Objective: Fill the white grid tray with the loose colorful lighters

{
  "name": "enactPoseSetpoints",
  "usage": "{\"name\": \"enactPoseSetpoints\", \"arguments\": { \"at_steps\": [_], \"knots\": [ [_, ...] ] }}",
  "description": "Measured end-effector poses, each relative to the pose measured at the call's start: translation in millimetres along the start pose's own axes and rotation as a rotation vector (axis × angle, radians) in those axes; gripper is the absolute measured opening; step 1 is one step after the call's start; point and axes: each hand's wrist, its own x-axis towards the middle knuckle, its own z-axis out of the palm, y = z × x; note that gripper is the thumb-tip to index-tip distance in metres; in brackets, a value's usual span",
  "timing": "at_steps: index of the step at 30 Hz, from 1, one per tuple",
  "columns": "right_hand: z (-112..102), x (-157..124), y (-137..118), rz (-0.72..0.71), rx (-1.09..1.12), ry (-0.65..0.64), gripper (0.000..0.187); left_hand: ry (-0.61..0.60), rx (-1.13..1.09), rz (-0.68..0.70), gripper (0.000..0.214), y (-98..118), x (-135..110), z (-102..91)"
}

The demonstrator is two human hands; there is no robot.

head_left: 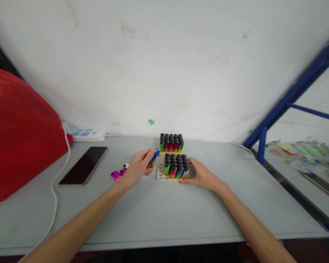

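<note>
My left hand [138, 165] is closed around a blue lighter [154, 157], held just left of a white tray [160, 176]. Rows of colourful lighters [176, 167] with black tops stand upright in the tray, while its left column of slots shows no lighters. At the tray's right side, my right hand [201, 175] grips the edge between thumb and fingers. Loose pink lighters [116, 175] lie on the table beside my left wrist, partly hidden by it. Behind the tray stands another block of upright lighters [171, 143].
A phone [83, 166] lies at the left near a white power strip [87, 134] and its cable [55, 190]. A large red bag [22, 135] fills the left edge. Blue metal framing [263, 146] rises at the right, with clear plastic packaging [304, 155] beyond it.
</note>
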Motion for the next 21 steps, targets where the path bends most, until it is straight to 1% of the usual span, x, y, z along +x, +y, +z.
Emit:
{"name": "enactPoseSetpoints", "arguments": {
  "at_steps": [7, 10, 12, 17, 21],
  "knots": [
    [-1, 1, -2, -0.008, 0.009, -0.003, 0.06, -0.051, 0.063, 0.067, 0.051, -4, -1, 1.6],
    [-1, 1, -1, -0.014, 0.006, -0.002, 0.06, -0.032, 0.073, 0.086, 0.05, -1, -3, 3.7],
    [0, 0, -1, -0.014, 0.005, 0.002, 0.06, -0.021, 0.041, 0.09, 0.051, 1, -4, 5.2],
    [0, 0, -1, -0.001, -0.001, 0.006, 0.06, -0.066, -0.089, -0.014, 0.053, 10, -8, 7.7],
    [0, 0, 0, -0.008, -0.005, 0.011, 0.06, -0.11, -0.151, -0.109, 0.05, 10, -7, 8.9]
  ]
}}
